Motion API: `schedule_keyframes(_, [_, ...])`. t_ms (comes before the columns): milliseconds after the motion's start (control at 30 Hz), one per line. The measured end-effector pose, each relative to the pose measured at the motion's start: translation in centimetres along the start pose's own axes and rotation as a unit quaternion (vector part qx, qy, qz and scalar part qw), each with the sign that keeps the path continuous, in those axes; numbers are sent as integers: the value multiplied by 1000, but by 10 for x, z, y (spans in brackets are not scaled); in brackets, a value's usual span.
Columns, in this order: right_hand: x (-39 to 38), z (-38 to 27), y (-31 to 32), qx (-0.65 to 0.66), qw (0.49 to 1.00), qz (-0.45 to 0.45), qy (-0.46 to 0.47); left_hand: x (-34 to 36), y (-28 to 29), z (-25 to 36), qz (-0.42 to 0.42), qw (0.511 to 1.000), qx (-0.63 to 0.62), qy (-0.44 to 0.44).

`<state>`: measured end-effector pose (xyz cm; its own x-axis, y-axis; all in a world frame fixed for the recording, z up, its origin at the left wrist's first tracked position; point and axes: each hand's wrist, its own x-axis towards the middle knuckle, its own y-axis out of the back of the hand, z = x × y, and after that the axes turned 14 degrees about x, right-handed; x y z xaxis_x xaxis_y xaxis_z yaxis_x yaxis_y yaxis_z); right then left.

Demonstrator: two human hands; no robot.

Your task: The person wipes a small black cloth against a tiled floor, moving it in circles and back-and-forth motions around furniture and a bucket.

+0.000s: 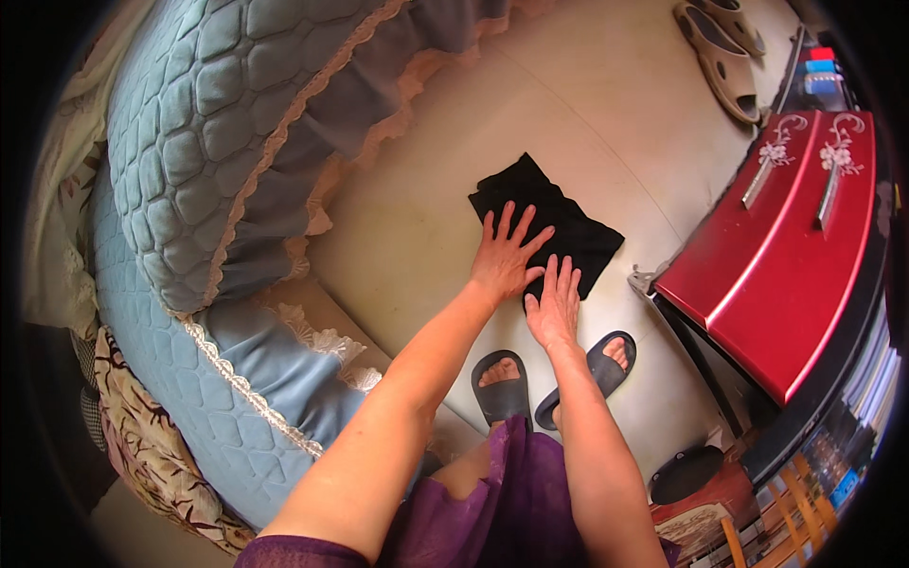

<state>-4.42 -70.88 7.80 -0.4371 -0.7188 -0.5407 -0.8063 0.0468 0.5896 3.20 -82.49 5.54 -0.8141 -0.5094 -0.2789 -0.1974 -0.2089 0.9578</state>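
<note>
A black cloth (589, 241), dark and fairly flat, lies on the pale floor in front of my feet. My left hand (508, 254) reaches over its left part with the fingers spread. Beside it, my right hand (557, 308) is stretched out, its fingertips over the cloth's near edge. Both hands seem to rest on or just above the fabric, and neither grips anything. My fingers hide part of the cloth's middle.
At the left stands a bed with a blue quilted cover (218, 85) and lace-edged frills. A red drawer cabinet (757, 256) rises at the right. Tan clogs (717, 62) lie at the top right. My feet are in black slides (500, 386).
</note>
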Motion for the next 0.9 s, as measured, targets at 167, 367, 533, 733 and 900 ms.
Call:
schedule_keyframes(167, [-24,-23,-46,-72,992,-83,66,-89,-28,-17,-13,983,-58,173])
schedule_keyframes(367, [-81,-28,-122,-11,936,-216,278,-198,-77,8,-143,827,-135,526])
schedule_keyframes(533, [-41,-24,-106,-30,918,-230,322,-176,-84,7,-121,785,-103,599])
schedule_keyframes(733, [68,-41,-47,-200,930,23,306,-23,-32,-59,58,928,-76,360])
schedule_keyframes(900, [107,-11,20,-193,949,105,225,76,16,-44,7,979,-97,177])
